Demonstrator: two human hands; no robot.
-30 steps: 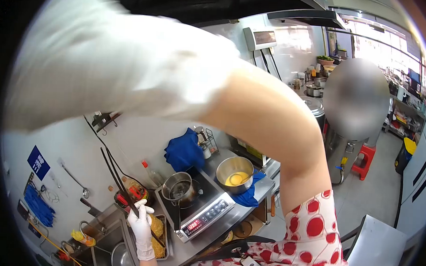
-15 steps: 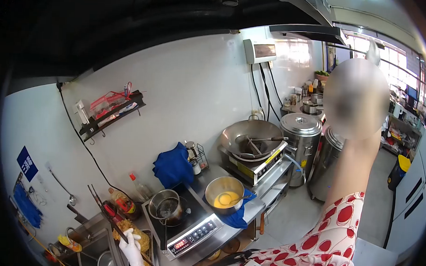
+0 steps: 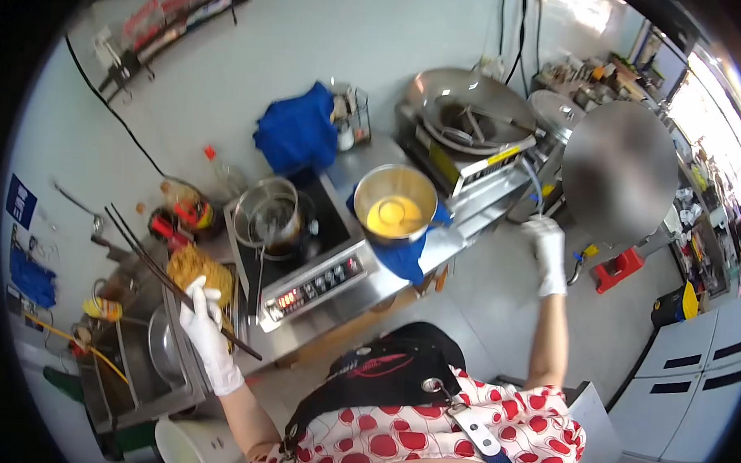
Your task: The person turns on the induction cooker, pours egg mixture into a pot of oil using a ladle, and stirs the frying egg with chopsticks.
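Clearance and hand pose at the cooktop

Along the front edge of the steel counter point(image 3: 441, 252), the blue cloth point(image 3: 402, 261) beneath the mixing bowl point(image 3: 397, 178) reaches the rim. The pot point(image 3: 267, 220) stands on the cooktop point(image 3: 319, 287), its handle pointing toward the front. Open floor point(image 3: 486, 317) lies to the right of the counter, with a red stool point(image 3: 620, 270) farther along.

My gloved left hand point(image 3: 203, 317) grips the dark chopsticks point(image 3: 242, 345) beside the yellow food point(image 3: 196, 270); they slant across, upper ends separated and pointing toward the wall, lower end near the counter's front edge. My left forearm angles up and leftward. My gloved right hand point(image 3: 546, 244) is extended above the floor, well apart from the bowl, forearm nearly upright in view; its fingers are blurred, and I cannot tell whether they are closed
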